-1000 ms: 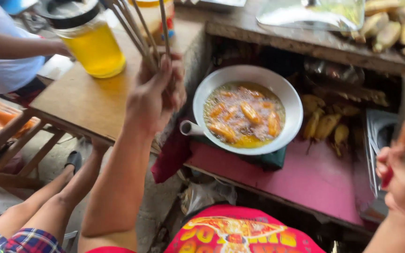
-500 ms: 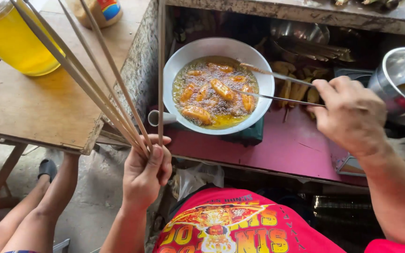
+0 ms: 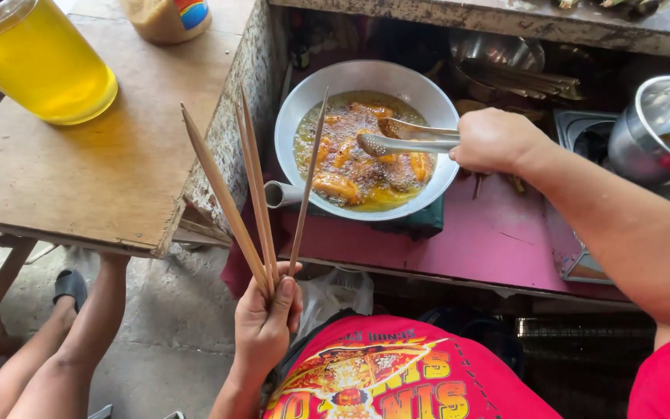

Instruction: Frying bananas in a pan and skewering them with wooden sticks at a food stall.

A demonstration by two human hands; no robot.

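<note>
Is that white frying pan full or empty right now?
Full. The white pan holds bubbling oil with golden pieces frying in it, and the right hand dips metal tongs into it.

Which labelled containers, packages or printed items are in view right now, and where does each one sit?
Jar: far edge of the wooden table, tan contents, red, blue and yellow label.
Oil jar: table's left corner, clear, yellow liquid, no label visible.
Shirt print: bottom centre, red with yellow graphic.

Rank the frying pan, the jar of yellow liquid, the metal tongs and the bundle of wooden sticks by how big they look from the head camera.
1. Frying pan
2. Wooden sticks, long but thin
3. Jar of yellow liquid, cut off by the frame, so unsure
4. Metal tongs
</note>
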